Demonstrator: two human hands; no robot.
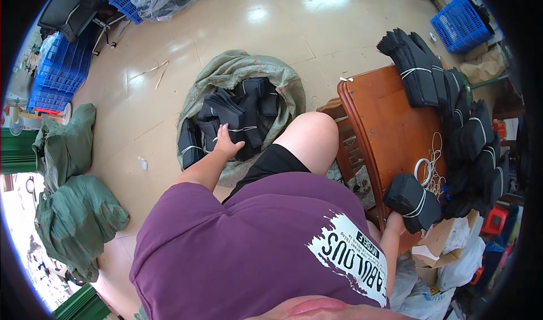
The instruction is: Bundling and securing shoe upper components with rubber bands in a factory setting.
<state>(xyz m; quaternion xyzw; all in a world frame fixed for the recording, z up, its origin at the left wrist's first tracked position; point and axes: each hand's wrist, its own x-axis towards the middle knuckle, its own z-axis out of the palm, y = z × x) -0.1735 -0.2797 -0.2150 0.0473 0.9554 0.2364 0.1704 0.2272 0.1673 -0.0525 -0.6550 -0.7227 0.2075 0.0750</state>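
Note:
My left hand reaches over an open grey-green woven sack on the floor. Its fingers are spread at the near edge of a tied stack of black flat pieces, which lies among several similar bundles in the sack. On my right, at the near end of a brown wooden table, my right hand grips a black bundle bound with white string. The bundle partly hides the fingers of that hand. Beside it on the tabletop lie a white ring and loose white string.
More tied black bundles pile along the far and right sides of the table. Full green sacks stand on the left, near stacked blue crates and an office chair. Below the table's right side is an open carton.

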